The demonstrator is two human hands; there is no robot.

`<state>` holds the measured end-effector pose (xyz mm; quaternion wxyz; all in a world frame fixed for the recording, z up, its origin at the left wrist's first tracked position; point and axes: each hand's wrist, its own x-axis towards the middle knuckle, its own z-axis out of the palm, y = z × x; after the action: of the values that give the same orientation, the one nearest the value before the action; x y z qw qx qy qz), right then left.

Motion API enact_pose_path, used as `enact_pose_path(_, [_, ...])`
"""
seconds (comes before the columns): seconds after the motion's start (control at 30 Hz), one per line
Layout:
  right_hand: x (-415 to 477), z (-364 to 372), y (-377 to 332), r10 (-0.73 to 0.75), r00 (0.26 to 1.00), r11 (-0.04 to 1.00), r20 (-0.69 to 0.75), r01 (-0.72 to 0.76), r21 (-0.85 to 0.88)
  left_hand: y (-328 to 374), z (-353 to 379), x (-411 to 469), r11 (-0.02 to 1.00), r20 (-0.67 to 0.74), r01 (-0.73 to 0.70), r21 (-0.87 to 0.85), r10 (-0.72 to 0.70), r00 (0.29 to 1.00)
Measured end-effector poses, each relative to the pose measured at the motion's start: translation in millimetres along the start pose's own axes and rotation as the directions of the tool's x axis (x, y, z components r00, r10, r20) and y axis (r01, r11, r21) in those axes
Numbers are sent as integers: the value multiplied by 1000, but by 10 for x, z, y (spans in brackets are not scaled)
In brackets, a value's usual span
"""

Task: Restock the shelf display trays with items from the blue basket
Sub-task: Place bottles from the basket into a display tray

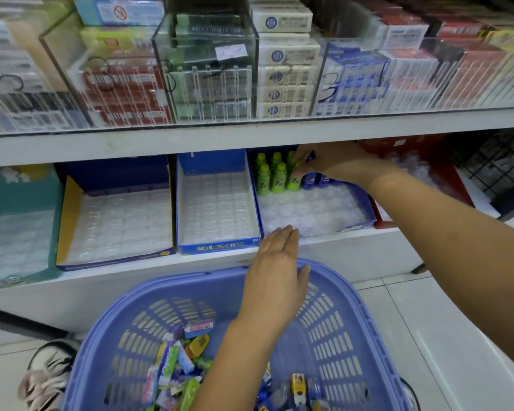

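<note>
Barely begun: left of the left hand (275, 280), the yellow-sided tray (69, 209) and blue tray (217, 249) stand empty. That open, flat hand hovers above the well-stocked blue basket (368, 318). The right hand (339, 164) touches green mini bottles (278, 176) filling the third tray's (364, 203) back; its grip is unclear.

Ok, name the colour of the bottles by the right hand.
The bottles are lime green, head view.

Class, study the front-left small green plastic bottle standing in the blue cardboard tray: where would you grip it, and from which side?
Probably pinch the small green plastic bottle at its narrow neck, coming from the front. It stands upright; other bottles crowd its right and back, the blue cardboard tray wall flanks its left, only the front lies open.
</note>
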<state>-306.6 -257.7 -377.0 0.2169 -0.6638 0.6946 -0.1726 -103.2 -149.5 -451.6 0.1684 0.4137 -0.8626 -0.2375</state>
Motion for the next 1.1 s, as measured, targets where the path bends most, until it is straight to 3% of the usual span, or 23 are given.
enact_pose_path(0.23, [-10,52,-209,76,997,975,25,-69,-213,-18,-6,29,1000,43,7,14,-8,999])
enact_pose_path(0.33, [-87,63,-369,83,997,929,11,-73,-363,-38,-77,-20,996,53,-6,-87,10,999])
enact_pose_path(0.43, [-296,134,-449,38,987,897,-155,-102,-429,-114,-119,-151,967,-165,-28,-251,-14,986])
enact_pose_path(0.5, [-566,268,-489,-8,965,944,-263,-79,-320,-225,-78,-241,954,-278,-17,-300,-71,958])
enact_pose_path(0.53, [-727,379,-503,-1,967,967,-256,-64,-246,-297,-31,-281,954,-263,19,-298,-101,960])
enact_pose_path(0.57, [-889,518,-508,17,983,978,-180,-54,-202,-394,38,-316,958,-194,78,-277,-135,972])
enact_pose_path(0.63, [-1168,889,-503,71,991,978,113,-47,-203,-612,210,-411,964,44,225,-143,-221,974])
enact_pose_path(0.73, [-1437,1566,-345,214,853,967,476,-114,-229,-928,492,-677,955,379,273,113,-295,877])
enact_pose_path(0.8, [-1545,2024,-171,289,741,951,606,-152,-268,-1049,680,-888,965,553,233,118,-258,792])
enact_pose_path(0.87, [-1625,2386,-31,339,656,941,675,-221,-258,-1087,864,-1069,978,656,197,69,-193,730])
enact_pose_path(0.93, [-1718,2609,42,362,640,928,678,-316,-198,-1099,1021,-1176,990,702,96,101,-139,699])
enact_pose_path(1.03, [-1801,2869,145,205,755,976,623,-106,-192,-1163,1154,-1235,984,740,-23,178,-118,662])
enact_pose_path(1.1, [-1839,2992,224,176,824,972,538,-61,-226,-1214,1187,-1230,980,735,10,201,-158,659])
